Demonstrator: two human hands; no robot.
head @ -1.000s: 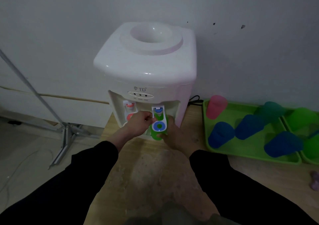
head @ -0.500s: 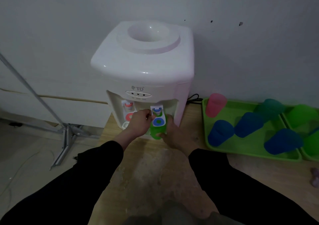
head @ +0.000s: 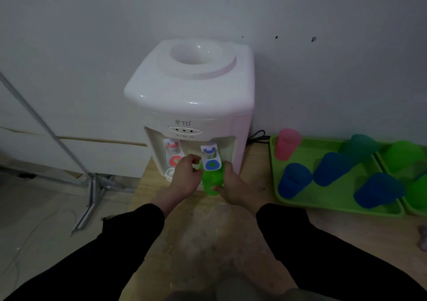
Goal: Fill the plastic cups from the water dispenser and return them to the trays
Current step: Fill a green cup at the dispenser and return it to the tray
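Observation:
A white water dispenser [head: 191, 97] stands on a wooden table [head: 208, 236] against the wall. My right hand [head: 238, 185] grips a green plastic cup [head: 211, 184] from the right and holds it just below the blue tap lever [head: 211, 165]. My left hand [head: 184, 180] is at the lever's left edge with its fingers curled. Whether they pinch the lever cannot be made out. The red tap [head: 175, 161] is to the left. The inside of the cup is hidden by the lever.
A green tray [head: 323, 206] to the right holds a pink cup [head: 287, 143] and several blue and teal cups upside down. A second green tray [head: 413, 210] with green cups sits at the right edge. A metal stand [head: 92, 185] is on the floor at left. A black cord [head: 258, 135] lies behind the dispenser.
The green cup has come lower below the blue tap, so more of it shows. My left hand has shifted slightly left of the lever.

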